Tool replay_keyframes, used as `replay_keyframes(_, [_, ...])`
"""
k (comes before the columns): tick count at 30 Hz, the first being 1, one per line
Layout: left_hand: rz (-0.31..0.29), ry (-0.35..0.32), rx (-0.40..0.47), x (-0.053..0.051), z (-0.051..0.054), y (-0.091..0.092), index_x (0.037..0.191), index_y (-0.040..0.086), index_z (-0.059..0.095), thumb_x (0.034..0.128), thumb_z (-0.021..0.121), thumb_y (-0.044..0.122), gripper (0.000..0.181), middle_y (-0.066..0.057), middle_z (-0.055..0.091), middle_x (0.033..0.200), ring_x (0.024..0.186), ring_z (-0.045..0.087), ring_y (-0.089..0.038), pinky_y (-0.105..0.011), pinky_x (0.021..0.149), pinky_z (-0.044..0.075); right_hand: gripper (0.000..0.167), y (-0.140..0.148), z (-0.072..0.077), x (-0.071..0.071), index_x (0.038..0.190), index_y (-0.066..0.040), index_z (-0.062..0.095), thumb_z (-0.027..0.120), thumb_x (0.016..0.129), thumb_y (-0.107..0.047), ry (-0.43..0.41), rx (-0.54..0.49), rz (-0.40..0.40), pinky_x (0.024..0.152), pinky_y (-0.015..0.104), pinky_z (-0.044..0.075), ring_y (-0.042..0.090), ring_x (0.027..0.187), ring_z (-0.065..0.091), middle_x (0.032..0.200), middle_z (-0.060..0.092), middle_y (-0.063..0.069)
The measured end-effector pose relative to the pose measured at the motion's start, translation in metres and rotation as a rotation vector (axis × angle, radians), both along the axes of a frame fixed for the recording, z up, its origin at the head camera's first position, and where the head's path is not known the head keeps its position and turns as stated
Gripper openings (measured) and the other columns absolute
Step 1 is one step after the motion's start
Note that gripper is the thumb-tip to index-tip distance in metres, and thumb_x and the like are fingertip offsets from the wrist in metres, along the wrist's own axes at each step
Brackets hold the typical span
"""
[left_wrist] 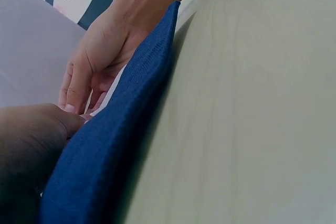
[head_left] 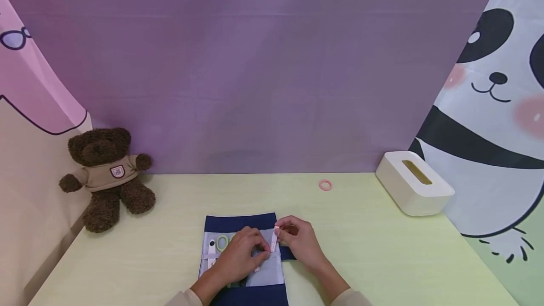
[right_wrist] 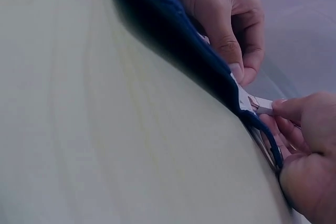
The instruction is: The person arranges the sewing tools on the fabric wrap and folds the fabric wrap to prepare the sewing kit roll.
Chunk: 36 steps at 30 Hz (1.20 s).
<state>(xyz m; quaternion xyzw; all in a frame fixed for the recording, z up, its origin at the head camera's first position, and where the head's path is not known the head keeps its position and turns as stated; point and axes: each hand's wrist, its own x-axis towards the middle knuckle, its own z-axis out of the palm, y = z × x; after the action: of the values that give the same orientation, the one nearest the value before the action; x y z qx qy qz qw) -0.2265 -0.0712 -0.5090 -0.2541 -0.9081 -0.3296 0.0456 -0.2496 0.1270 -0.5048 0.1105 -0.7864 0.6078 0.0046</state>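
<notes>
A navy fabric roll-up pouch (head_left: 246,222) with a grey lining lies unfolded on the table. My right hand (head_left: 299,240) pinches a slim white stick-like thing (head_left: 274,239) between thumb and fingers at the pouch's right side. Its lower end points down at the lining; its exact kind is unclear. My left hand (head_left: 242,254) lies over the pouch's middle, thumb and forefinger pinching the light elastic band (head_left: 208,256) close to that end. Green-handled scissors (head_left: 222,243) and a white tool with a black dot (head_left: 211,249) sit under the band, partly hidden by my left hand.
A pink ring (head_left: 325,185), like a roll of tape, lies farther back on the table. A white tissue box (head_left: 414,183) stands at the back right, and a brown teddy bear (head_left: 106,178) sits at the left edge. A navy flap (head_left: 287,253) sticks out beneath my right hand.
</notes>
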Motion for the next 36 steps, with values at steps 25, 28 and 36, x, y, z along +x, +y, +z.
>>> replay_keyframes(25, [0.003, -0.003, 0.015, 0.0004, 0.0, -0.0021, 0.087, 0.023, 0.075, 0.0939, 0.077, 0.021, 0.007, 0.014, 0.064, 0.091, 0.088, 0.047, -0.001, -0.022, 0.078, 0.043, 0.013, 0.0033, 0.0006, -0.0012, 0.106, -0.004, 0.076, 0.075, 0.093, -0.007, 0.032, 0.144, 0.153, 0.076, 0.018, 0.056, 0.01, 0.082, 0.069, 0.1, 0.077, 0.013])
replay_keyframes(28, [0.004, 0.003, 0.02, 0.0004, 0.0001, -0.0019, 0.087, 0.023, 0.075, 0.0939, 0.077, 0.021, 0.007, 0.014, 0.064, 0.091, 0.088, 0.047, -0.001, -0.022, 0.078, 0.043, 0.013, 0.0046, 0.0006, -0.0008, 0.106, -0.005, 0.076, 0.075, 0.093, -0.007, 0.045, 0.18, 0.169, 0.077, 0.017, 0.056, 0.008, 0.083, 0.069, 0.1, 0.077, 0.011])
replay_keyframes(36, [0.003, 0.001, 0.031, -0.0003, -0.0011, -0.0019, 0.088, 0.023, 0.075, 0.0938, 0.077, 0.021, 0.007, 0.014, 0.064, 0.092, 0.089, 0.047, -0.001, -0.022, 0.079, 0.044, 0.015, 0.0083, 0.0013, -0.0007, 0.107, -0.004, 0.076, 0.075, 0.092, -0.006, 0.069, 0.214, 0.216, 0.077, 0.016, 0.056, 0.004, 0.083, 0.068, 0.1, 0.076, 0.011])
